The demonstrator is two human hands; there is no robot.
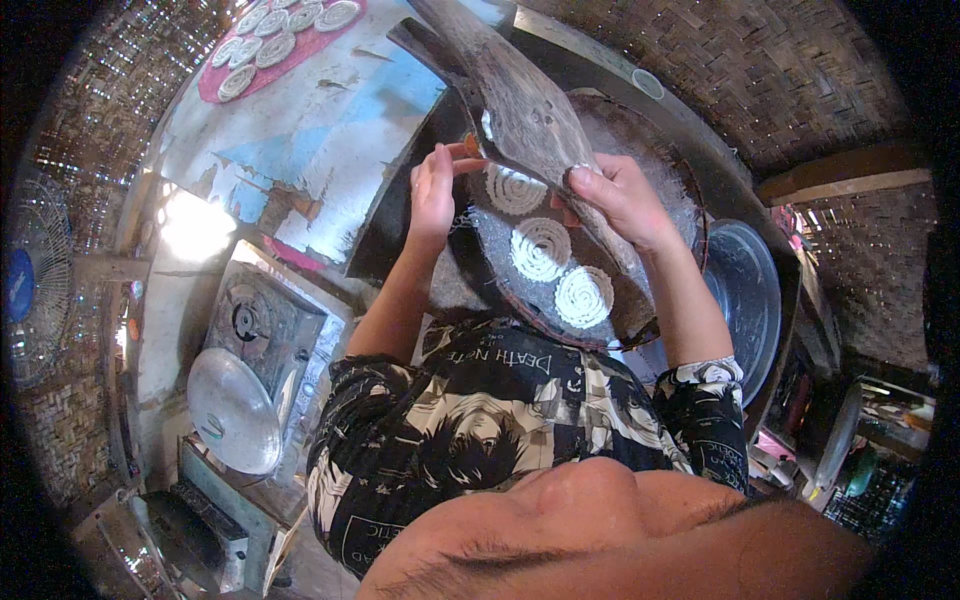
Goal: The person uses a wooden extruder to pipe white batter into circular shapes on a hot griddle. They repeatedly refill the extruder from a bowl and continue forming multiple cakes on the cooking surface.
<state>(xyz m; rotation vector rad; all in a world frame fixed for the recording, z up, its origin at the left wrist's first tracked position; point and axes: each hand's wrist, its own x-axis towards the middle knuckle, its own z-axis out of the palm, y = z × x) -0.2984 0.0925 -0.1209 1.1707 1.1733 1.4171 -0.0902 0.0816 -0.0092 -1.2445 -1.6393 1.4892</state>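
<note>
Left hand [432, 190]: loosely open, fingers extended towards the left edge of the wooden tool [530, 100]; tip contact cannot be told. Below and right of it, three pale coils [541, 250] on a round tray [492, 248]. Tool's long axis slants from upper left of the right hand [622, 200] to below it. Right hand nearer: closed round the narrow part, thumb on top.

Press [535, 112]: long, weathered grey-brown wood, tapered at the near end; slants from upper left to lower right above the tray [490, 247]. Coils [541, 250]: three visible, white, flat, spiral; lie on the tray, left of the press.
</note>
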